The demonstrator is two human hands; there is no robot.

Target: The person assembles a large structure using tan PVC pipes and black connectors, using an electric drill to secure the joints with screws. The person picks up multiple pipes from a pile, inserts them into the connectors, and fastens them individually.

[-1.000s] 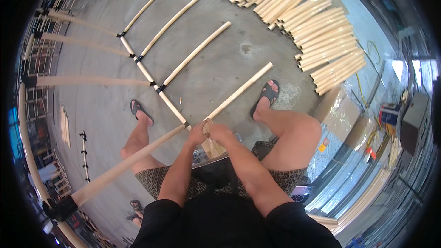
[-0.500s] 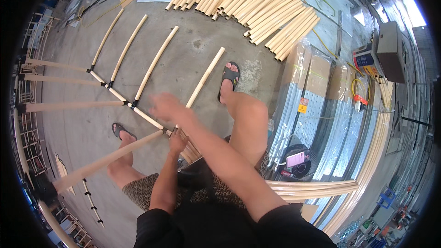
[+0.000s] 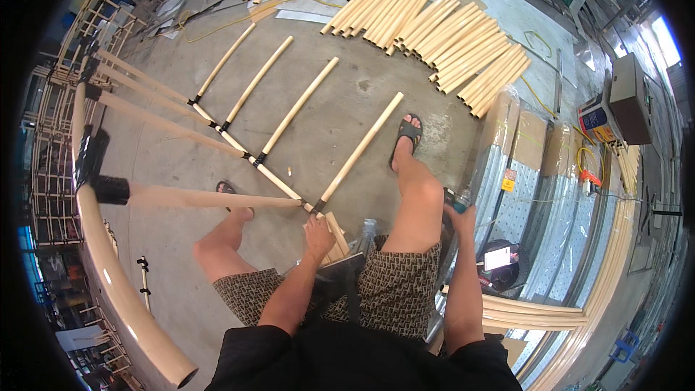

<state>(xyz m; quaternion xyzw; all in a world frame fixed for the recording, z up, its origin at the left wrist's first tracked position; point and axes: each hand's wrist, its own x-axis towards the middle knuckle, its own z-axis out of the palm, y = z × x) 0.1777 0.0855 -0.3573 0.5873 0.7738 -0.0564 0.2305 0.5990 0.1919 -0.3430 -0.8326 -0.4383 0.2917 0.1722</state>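
Note:
A frame of tan round pipes [image 3: 274, 179] with black joints leans and lies before me. My left hand [image 3: 316, 237] is closed on the frame's near end, right by the black joint [image 3: 316, 208] where a long pipe [image 3: 362, 146] branches away over the floor. Out beside my right knee, my right hand [image 3: 461, 219] grips a teal and dark hand tool [image 3: 458, 203] that looks like a power driver; my fingers hide much of it. Under my left hand lie several short tan lengths [image 3: 337, 235]. A tan upright [image 3: 210, 197] rises from the frame toward the left.
Piles of tan pipes [image 3: 427, 29] lie on the floor at the back. Wrapped metal lengths [image 3: 536, 188] are stacked at the right, with a black round thing [image 3: 499, 275] carrying a phone on them. A clear bottle [image 3: 369, 229] stands between my legs. A thick pipe [image 3: 116, 268] curves close at left.
My right hand has left the joint area, swung right past my knee and taken hold of the tool. My left hand stays at the frame's end. The whole view has shifted.

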